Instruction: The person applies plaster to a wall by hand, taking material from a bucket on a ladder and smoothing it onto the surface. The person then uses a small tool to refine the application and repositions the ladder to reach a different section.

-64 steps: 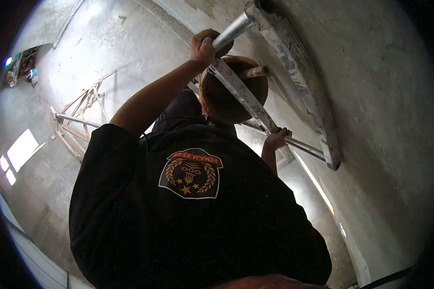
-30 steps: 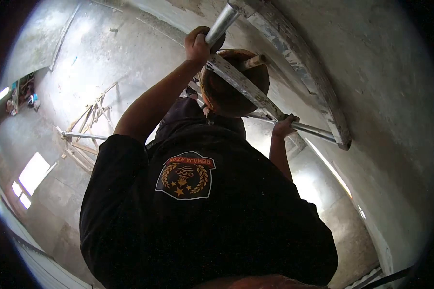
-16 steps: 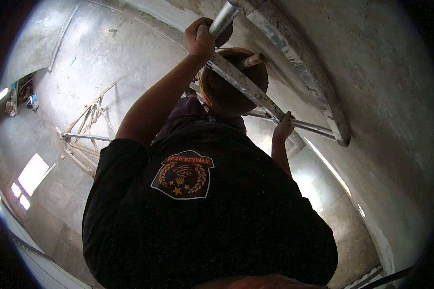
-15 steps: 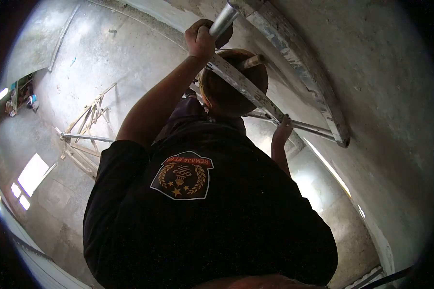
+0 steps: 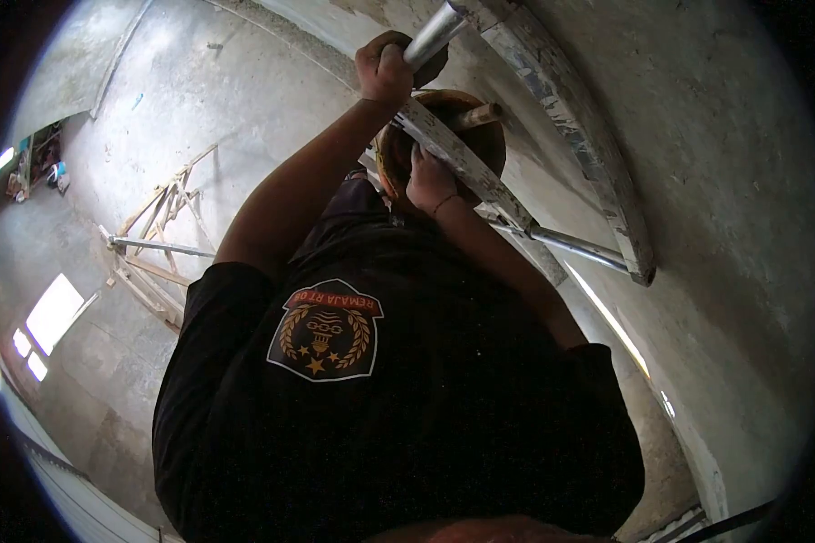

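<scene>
My left hand [image 5: 387, 68] is closed around a shiny metal tube [image 5: 436, 34] that runs to the upper end of a worn wooden beam [image 5: 575, 136]. My right hand [image 5: 432, 181] is at the near edge of a mortar-spattered plank [image 5: 466, 163], over a round bucket [image 5: 445, 95] with a rusty-brown rim. Its fingertips are partly hidden at the plank, so I cannot tell what they grip. Beyond the plank, a short wooden handle [image 5: 480, 116] sticks out across the bucket.
A second metal tube [image 5: 580, 249] joins the beam's lower end, close to the grey plastered wall [image 5: 724, 181]. On the concrete floor [image 5: 272, 81] to the left stands a wooden trestle [image 5: 158, 213] with a metal bar [image 5: 167, 247]. Assorted items [image 5: 41, 172] lie at far left.
My right hand has left the far lower end of the plank and moved inward to the bucket. My left hand stays closed on the metal tube. The view has shifted slightly.
</scene>
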Demonstrator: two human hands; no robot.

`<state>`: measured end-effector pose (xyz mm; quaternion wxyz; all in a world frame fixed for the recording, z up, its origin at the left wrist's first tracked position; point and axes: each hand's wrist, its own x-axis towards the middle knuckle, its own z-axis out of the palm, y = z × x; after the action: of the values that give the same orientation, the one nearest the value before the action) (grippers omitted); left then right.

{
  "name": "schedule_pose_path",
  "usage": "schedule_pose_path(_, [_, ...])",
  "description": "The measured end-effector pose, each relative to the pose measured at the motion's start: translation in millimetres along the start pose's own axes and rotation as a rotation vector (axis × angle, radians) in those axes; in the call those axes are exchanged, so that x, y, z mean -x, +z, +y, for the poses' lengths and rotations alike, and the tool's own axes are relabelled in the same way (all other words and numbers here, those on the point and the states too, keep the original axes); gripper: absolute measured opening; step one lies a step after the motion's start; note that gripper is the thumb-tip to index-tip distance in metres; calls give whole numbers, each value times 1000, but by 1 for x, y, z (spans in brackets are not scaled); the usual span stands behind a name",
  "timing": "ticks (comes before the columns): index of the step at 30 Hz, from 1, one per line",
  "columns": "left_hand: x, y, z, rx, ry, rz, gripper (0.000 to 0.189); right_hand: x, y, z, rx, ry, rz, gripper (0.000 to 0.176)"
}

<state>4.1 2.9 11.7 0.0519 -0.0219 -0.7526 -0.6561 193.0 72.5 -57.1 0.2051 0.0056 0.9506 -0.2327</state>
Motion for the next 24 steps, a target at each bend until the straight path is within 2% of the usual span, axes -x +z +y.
schedule_pose_path(2, [-2,2,-8,68,-15,-3,33,-10,5,0,150,161,-38,57])
schedule_pose_path(6, [2,1,-11,173,-133,-34,31,-29,39,23,296,108,-204,59])
schedule_pose_path(8, [1,1,-1,149,-95,-32,30,-39,31,20,614,106,64,58])
schedule_pose_path(10, [2,1,-3,189,-123,-21,29,-31,32,25,603,108,55,58])
schedule_pose_path(12, [0,1,-4,74,17,-29,29,-44,37,19,586,129,49,58])
schedule_pose_path(13, [-1,1,-3,80,18,-28,29,-52,40,16,580,139,46,58])
schedule_pose_path(15, [1,1,-4,167,-98,-31,29,-68,48,10,564,158,34,58])
schedule_pose_path(18, [-1,0,-4,72,5,-27,30,-74,55,12,527,182,14,58])
schedule_pose_path(19, [-1,0,-3,69,3,-25,30,-72,55,16,515,186,7,58])
schedule_pose_path(21, [1,1,0,178,-131,-37,30,-73,55,21,488,188,-7,58])
schedule_pose_path(23, [0,0,1,161,-100,-72,30,-50,47,30,451,167,-14,58])
schedule_pose_path(24, [0,-3,-1,150,-74,-113,31,-66,52,25,429,146,-19,58])
